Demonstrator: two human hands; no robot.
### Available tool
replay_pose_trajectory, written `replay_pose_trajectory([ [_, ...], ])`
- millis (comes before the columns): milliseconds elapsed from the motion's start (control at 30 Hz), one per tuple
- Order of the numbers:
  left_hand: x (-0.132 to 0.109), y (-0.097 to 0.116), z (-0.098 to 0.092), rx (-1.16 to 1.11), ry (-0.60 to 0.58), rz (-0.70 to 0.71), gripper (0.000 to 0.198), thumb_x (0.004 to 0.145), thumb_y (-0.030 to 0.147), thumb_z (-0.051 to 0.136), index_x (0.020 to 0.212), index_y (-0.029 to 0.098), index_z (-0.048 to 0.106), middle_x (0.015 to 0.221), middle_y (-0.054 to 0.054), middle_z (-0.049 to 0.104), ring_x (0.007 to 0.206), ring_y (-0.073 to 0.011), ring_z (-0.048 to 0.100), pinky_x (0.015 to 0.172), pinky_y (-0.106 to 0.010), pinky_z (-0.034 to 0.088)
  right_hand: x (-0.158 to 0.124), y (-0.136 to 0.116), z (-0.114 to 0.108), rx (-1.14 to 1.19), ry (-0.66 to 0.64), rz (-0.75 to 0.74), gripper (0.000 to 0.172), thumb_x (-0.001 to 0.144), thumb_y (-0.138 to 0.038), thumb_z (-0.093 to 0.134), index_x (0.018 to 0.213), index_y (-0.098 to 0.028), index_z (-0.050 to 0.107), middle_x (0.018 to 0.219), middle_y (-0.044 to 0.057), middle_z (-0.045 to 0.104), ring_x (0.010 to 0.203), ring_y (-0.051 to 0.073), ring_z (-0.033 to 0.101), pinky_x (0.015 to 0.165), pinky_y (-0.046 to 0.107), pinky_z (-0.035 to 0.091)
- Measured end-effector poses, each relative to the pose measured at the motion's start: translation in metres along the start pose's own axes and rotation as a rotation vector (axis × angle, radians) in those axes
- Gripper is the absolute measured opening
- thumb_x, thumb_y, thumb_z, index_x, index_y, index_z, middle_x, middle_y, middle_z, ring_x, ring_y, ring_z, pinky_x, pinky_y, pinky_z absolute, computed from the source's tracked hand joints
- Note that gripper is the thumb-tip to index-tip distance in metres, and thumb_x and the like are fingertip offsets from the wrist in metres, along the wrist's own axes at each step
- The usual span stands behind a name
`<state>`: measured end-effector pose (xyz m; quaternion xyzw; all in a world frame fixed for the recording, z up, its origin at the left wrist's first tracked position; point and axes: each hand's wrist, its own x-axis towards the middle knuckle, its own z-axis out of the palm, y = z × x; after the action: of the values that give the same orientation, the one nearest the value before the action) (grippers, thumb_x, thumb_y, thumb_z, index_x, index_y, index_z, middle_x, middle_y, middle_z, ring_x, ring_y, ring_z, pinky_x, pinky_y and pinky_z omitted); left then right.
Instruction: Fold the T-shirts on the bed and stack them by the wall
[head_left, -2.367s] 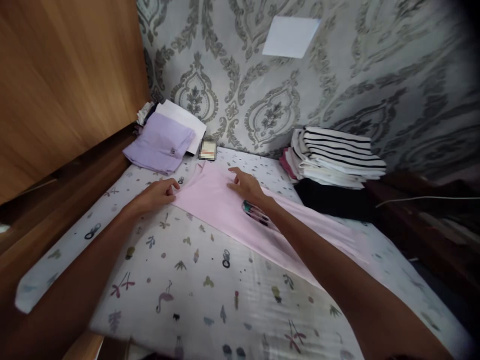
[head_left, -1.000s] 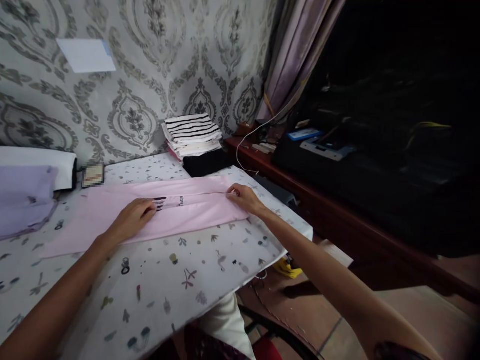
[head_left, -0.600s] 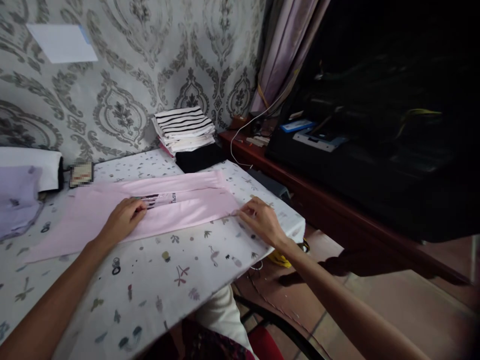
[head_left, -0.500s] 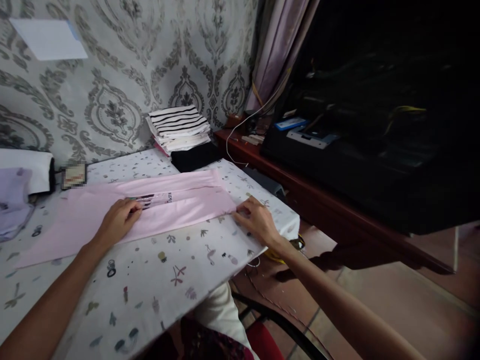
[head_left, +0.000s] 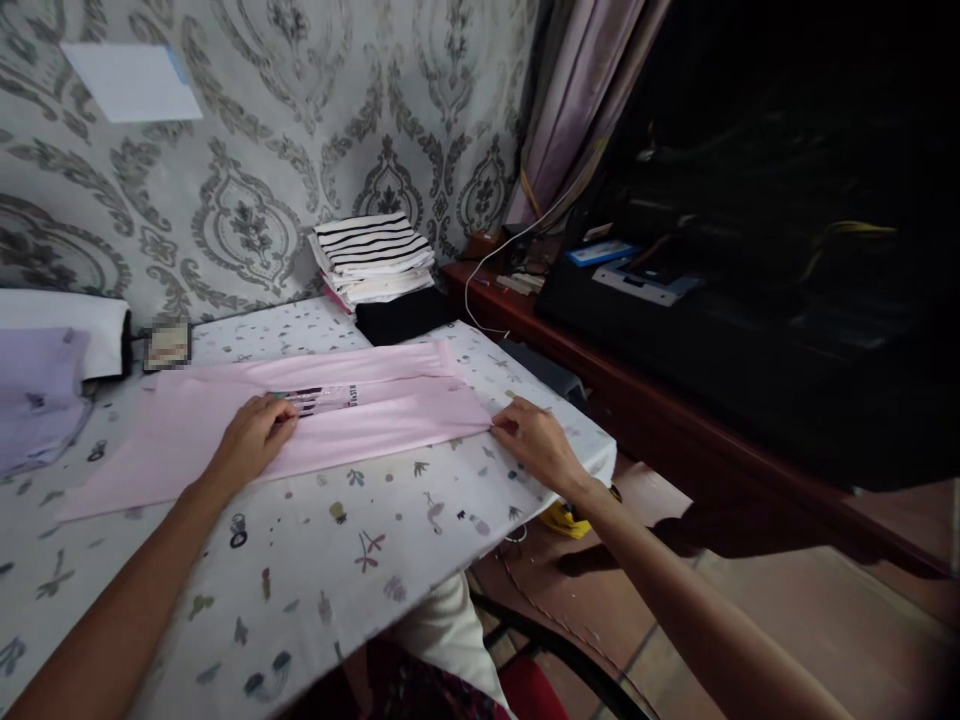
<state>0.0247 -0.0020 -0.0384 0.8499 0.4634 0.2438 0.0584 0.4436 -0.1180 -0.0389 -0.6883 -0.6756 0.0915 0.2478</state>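
A pale pink shirt [head_left: 405, 412] lies on the patterned table cover, with its long sides folded inward. Dark stripes and lettering of a print show in the gap between the folds. My left hand [head_left: 256, 436] rests on the near fold beside the print, its thumb and fingers pinched together on the cloth. At the right end, my right hand [head_left: 538, 442] has the near corner of the shirt between thumb and fingertips.
Folded clothes [head_left: 375, 250], striped on top, are stacked by the wall with a black folded cloth [head_left: 405, 317] in front. Lilac and white garments [head_left: 45, 390] lie at the left, near a small blurred box [head_left: 168, 346]. A dark wooden cabinet [head_left: 637, 440] borders the table's right side.
The view has swung slightly left, so everything sits further right in the picture. Both hands stay on the shirt, and its folds look nearly the same.
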Motion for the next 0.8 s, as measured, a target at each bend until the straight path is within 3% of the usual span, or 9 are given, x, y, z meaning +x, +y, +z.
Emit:
replay_pose_trajectory([
  [67,-0.001,0.000,0.001,0.000,0.006,0.004,0.025,0.092,0.040,0.044,0.084,0.023,0.059,0.085,-0.006,0.066,0.085,-0.0256,0.057,0.080,-0.039,0.045,0.000,0.001,0.001,-0.020,-0.018,-0.006,0.013,0.083,-0.024,0.056,0.086,-0.022,0.069,0.088,0.004,0.068,0.077,0.018,0.064,0.072,0.031,0.048],
  [167,-0.002,0.001,0.001,-0.003,0.023,0.002,0.028,0.094,0.042,0.042,0.089,0.022,0.060,0.089,-0.007,0.067,0.088,-0.0257,0.058,0.083,-0.039,0.047,0.006,-0.009,0.003,-0.029,0.055,-0.029,0.021,0.085,-0.029,0.058,0.102,-0.022,0.069,0.096,0.006,0.070,0.084,0.021,0.067,0.074,0.033,0.051],
  [233,-0.003,0.004,0.000,0.001,0.045,-0.015,0.030,0.097,0.043,0.040,0.095,0.021,0.062,0.096,-0.008,0.069,0.094,-0.0258,0.059,0.088,-0.040,0.048,0.015,-0.024,0.007,-0.015,0.083,-0.125,0.028,0.090,-0.033,0.054,0.112,-0.021,0.067,0.106,0.009,0.071,0.094,0.024,0.068,0.081,0.036,0.054],
  [300,-0.005,0.011,-0.001,0.016,0.057,-0.020,0.034,0.099,0.042,0.038,0.106,0.020,0.063,0.108,-0.010,0.070,0.104,-0.0262,0.061,0.095,-0.042,0.048,0.028,-0.042,0.017,-0.008,0.025,-0.294,0.035,0.097,-0.035,0.045,0.122,-0.020,0.065,0.123,0.013,0.068,0.111,0.026,0.066,0.096,0.041,0.053],
  [367,-0.008,0.018,-0.004,0.044,0.019,0.011,0.038,0.101,0.042,0.036,0.120,0.019,0.061,0.126,-0.012,0.067,0.122,-0.0268,0.057,0.108,-0.045,0.043,0.040,-0.057,0.029,-0.047,-0.069,-0.436,0.044,0.101,-0.037,0.038,0.134,-0.017,0.060,0.142,0.016,0.060,0.132,0.028,0.056,0.110,0.047,0.045],
  [433,-0.014,0.023,-0.007,0.080,-0.072,0.037,0.044,0.102,0.042,0.035,0.134,0.020,0.055,0.146,-0.012,0.057,0.140,-0.0263,0.045,0.119,-0.047,0.032,0.049,-0.064,0.043,-0.129,-0.156,-0.474,0.053,0.102,-0.042,0.035,0.144,-0.016,0.053,0.153,0.017,0.050,0.144,0.030,0.043,0.118,0.051,0.037],
  [600,-0.036,0.007,-0.020,0.132,-0.228,-0.139,0.058,0.103,0.049,0.032,0.154,0.021,0.035,0.168,-0.010,0.027,0.156,-0.0228,0.020,0.127,-0.048,0.016,0.057,-0.042,0.067,-0.250,-0.229,-0.428,0.067,0.100,-0.057,0.029,0.152,-0.017,0.044,0.161,0.013,0.039,0.151,0.028,0.032,0.124,0.051,0.028],
  [700,-0.047,-0.008,-0.029,0.143,-0.276,-0.310,0.068,0.102,0.054,0.031,0.158,0.017,0.026,0.169,-0.013,0.018,0.158,-0.0238,0.013,0.127,-0.048,0.012,0.067,-0.028,0.072,-0.240,-0.144,-0.401,0.062,0.100,-0.056,0.029,0.148,-0.023,0.051,0.157,0.008,0.047,0.145,0.029,0.042,0.120,0.050,0.035],
  [800,-0.051,-0.015,-0.033,0.143,-0.326,-0.380,0.074,0.102,0.058,0.028,0.160,0.013,0.022,0.170,-0.014,0.014,0.158,-0.0237,0.009,0.127,-0.047,0.008,0.085,-0.025,0.077,-0.249,-0.016,-0.417,0.057,0.099,-0.051,0.029,0.138,-0.022,0.059,0.151,0.011,0.054,0.141,0.031,0.048,0.117,0.050,0.040],
])
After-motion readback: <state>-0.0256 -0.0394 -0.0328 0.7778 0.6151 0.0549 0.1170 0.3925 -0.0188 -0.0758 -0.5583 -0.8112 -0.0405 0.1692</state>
